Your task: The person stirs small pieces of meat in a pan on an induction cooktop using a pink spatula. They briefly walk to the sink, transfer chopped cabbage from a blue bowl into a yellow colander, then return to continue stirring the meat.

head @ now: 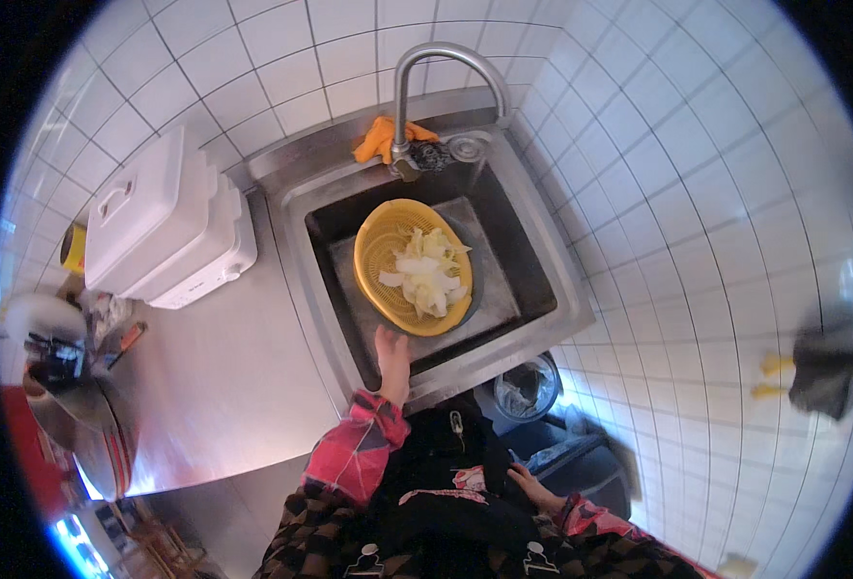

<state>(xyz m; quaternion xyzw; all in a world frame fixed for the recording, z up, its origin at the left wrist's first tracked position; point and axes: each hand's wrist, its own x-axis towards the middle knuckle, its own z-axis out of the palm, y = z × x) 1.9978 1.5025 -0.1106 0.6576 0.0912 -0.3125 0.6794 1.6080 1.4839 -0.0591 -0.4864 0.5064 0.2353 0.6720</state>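
Note:
My left hand (394,356) reaches over the front edge of the steel sink (455,370), fingers extended and a little apart. Its fingertips are at the near rim of an oval yellow plastic colander (370,289); I cannot tell whether they touch it. Pale, torn leaf pieces, apparently cabbage (426,271), lie inside, mostly on the right. The colander stands in the basin with a dark rim, perhaps a bowl, showing beneath its right side. Beside the black apron (426,456) on my body is my right hand (533,488), its fingertips partly hidden against the cloth.
A curved steel faucet (444,48) arches at the back, with an orange cloth (381,139) behind it. A white lidded appliance (165,224) stands on the steel counter (231,391) at left, near a wok-like pan (82,427). Bins (526,391) sit below the sink; a tiled wall (672,239) borders the right.

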